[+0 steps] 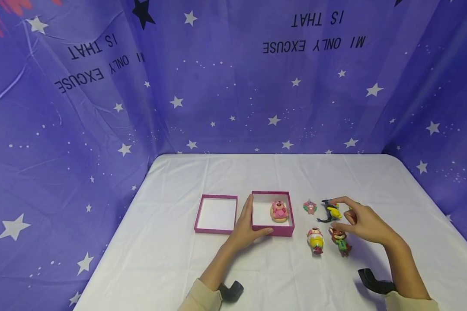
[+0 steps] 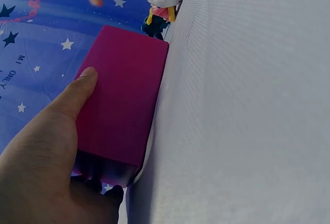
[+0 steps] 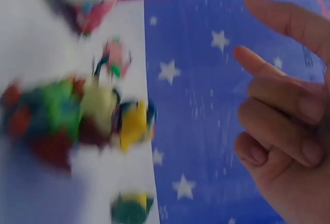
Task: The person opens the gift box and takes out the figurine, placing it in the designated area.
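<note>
My left hand [image 1: 244, 231] grips a magenta box [image 1: 284, 231] at its front left corner, thumb on the front wall and fingers along the left side. Inside the box, toward the right, lies a pink bear figurine [image 1: 280, 212]. Over the toys on the right hovers my right hand [image 1: 367, 222], thumb and forefinger spread, the other fingers curled, nothing between them. Under it are a fox figurine [image 1: 340, 244] in green and a dark figurine with a yellow part [image 1: 329, 211]. A figurine with a yellow skirt [image 1: 315, 242] lies left of the fox.
A shallow magenta-rimmed lid [image 1: 219, 197] with a white inside lies left of the box. Behind the yellow-skirted figurine is a small pink and green figurine [image 1: 310, 207]. A green and yellow toy [image 3: 131, 208] shows in the right wrist view. Purple star-printed cloth [image 1: 233, 86] surrounds the white table [image 1: 159, 259].
</note>
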The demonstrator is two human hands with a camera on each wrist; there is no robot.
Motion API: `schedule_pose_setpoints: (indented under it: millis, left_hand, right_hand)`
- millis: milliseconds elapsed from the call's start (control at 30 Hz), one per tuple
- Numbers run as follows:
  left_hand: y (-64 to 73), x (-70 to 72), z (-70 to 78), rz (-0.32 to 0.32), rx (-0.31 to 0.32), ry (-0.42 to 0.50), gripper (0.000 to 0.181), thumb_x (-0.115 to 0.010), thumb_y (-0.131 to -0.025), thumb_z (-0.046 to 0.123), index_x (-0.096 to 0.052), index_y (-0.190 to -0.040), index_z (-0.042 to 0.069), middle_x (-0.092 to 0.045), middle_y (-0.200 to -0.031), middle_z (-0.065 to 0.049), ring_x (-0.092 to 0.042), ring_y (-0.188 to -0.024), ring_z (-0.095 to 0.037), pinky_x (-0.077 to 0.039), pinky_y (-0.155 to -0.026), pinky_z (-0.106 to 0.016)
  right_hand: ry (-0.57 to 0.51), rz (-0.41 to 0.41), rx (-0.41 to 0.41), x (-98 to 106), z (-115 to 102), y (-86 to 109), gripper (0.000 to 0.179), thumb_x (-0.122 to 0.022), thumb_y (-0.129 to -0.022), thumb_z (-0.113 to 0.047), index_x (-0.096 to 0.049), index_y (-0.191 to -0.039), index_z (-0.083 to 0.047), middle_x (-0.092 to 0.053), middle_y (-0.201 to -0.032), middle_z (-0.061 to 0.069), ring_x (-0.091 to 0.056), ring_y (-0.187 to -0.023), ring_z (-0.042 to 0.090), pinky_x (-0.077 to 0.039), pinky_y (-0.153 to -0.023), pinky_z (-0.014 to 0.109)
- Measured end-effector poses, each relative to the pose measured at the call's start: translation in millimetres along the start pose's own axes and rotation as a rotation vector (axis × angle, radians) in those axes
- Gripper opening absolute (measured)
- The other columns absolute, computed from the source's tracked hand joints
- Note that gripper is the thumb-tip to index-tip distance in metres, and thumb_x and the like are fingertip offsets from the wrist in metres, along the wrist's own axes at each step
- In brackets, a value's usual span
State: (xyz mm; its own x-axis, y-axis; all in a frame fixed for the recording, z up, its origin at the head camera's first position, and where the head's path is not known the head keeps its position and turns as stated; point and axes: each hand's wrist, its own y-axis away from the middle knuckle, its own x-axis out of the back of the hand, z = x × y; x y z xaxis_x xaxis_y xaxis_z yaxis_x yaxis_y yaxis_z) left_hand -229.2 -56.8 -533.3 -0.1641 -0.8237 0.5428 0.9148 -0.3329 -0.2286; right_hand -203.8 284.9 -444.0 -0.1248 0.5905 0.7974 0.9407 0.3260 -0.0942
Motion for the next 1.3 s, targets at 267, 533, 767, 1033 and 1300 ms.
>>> schedule_pose_setpoints:
  millis: [267, 533, 767, 1033, 1300]
  left_hand:
    - [-0.4, -0.4, -1.0, 0.004, -0.018, -0.005, 0.113, -0.073, -0.073, 0.049, 0.001, -0.149, 0.011, -0.006, -0.154, -0.011, -0.010, -0.139, -0.024, -0.020, -0.108, -0.046]
    - [-0.4, -1.5, -1.0, -0.002, -0.017, 0.003, 0.113, -0.073, -0.073, 0.050, 0.002, -0.149, 0.013, -0.005, -0.154, -0.010, -0.010, -0.139, -0.024, -0.022, -0.107, -0.048]
    - [-0.8, -1.4, -0.5, 0.000, -0.022, -0.008, 0.112, -0.072, -0.074, 0.051, 0.002, -0.149, 0.014, -0.005, -0.154, -0.010, -0.010, -0.139, -0.024, -0.022, -0.108, -0.048]
    - [-0.7, 1.5, -1.6, 0.006, -0.023, -0.014, 0.112, -0.072, -0.074, 0.051, 0.000, -0.149, 0.011, -0.006, -0.154, -0.011, -0.010, -0.139, -0.025, -0.022, -0.107, -0.047]
    - [-0.9, 0.7, -1.5, 0.008, -0.039, -0.007, 0.112, -0.072, -0.074, 0.049, 0.000, -0.149, 0.010, -0.006, -0.154, -0.012, -0.009, -0.139, -0.025, -0.021, -0.108, -0.047]
  right_hand:
    - [-0.064, 0.011, 0.009, -29.3, -29.7, -41.9, 0.045, -0.070, -0.081, -0.035, -0.054, -0.120, -0.019, -0.030, -0.050, -0.008, -0.028, -0.041, 0.006, -0.030, -0.036, 0.023]
    - [-0.046, -0.080, 0.014, -66.7, -46.6, -75.0, 0.055, -0.073, -0.079, -0.029, -0.053, -0.128, -0.015, -0.043, -0.055, -0.003, -0.035, -0.047, 0.009, -0.032, -0.040, 0.022]
    - [0.078, -0.081, -0.067, -85.4, -48.8, -87.3, 0.077, -0.080, -0.066, -0.045, -0.052, -0.130, -0.012, -0.064, -0.105, 0.014, -0.058, -0.077, 0.021, -0.048, -0.059, 0.033]
    - [0.131, -0.127, -0.097, -91.7, -55.6, -95.8, 0.073, -0.081, -0.066, -0.041, -0.054, -0.129, -0.015, -0.062, -0.113, 0.015, -0.059, -0.094, 0.034, -0.047, -0.075, 0.054]
    - [0.159, -0.136, -0.174, -96.2, -58.0, -100.5, 0.067, -0.084, -0.065, -0.030, -0.057, -0.125, -0.014, -0.063, -0.108, 0.015, -0.057, -0.088, 0.030, -0.048, -0.074, 0.050]
